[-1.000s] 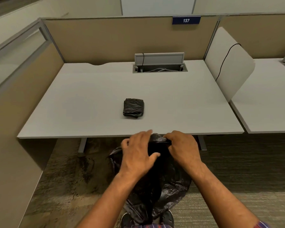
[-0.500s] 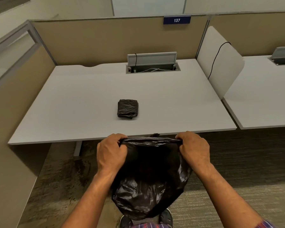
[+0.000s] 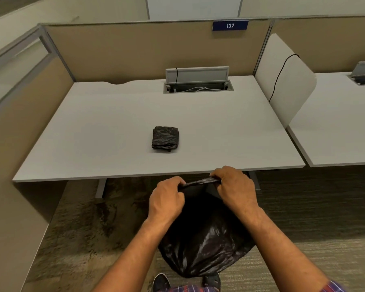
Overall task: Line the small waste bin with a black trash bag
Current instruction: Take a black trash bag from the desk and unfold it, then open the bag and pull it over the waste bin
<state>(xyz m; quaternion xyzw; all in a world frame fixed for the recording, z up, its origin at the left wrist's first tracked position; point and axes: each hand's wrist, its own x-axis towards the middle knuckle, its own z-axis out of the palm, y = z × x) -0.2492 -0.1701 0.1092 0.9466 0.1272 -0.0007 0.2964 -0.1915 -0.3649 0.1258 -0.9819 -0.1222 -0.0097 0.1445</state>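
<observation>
Black trash bag [image 3: 200, 239] hangs in front of the desk [image 3: 114, 127], above the floor. On the left, the left hand [image 3: 167, 199] pinches its top edge. The right hand [image 3: 234, 186] pinches the same edge just beside it. A moment ago the hands were wide apart; now they are close, so the mouth is squeezed shut. No bin shows yet, so the lining has not started.

I had the bag's mouth stretched wide half a second ago; now my left hand [image 3: 167, 199] and right hand [image 3: 235, 189] have drawn closer together below the bench [image 3: 114, 131] edge, bunching the black trash bag [image 3: 204, 245] rim between them.
</observation>
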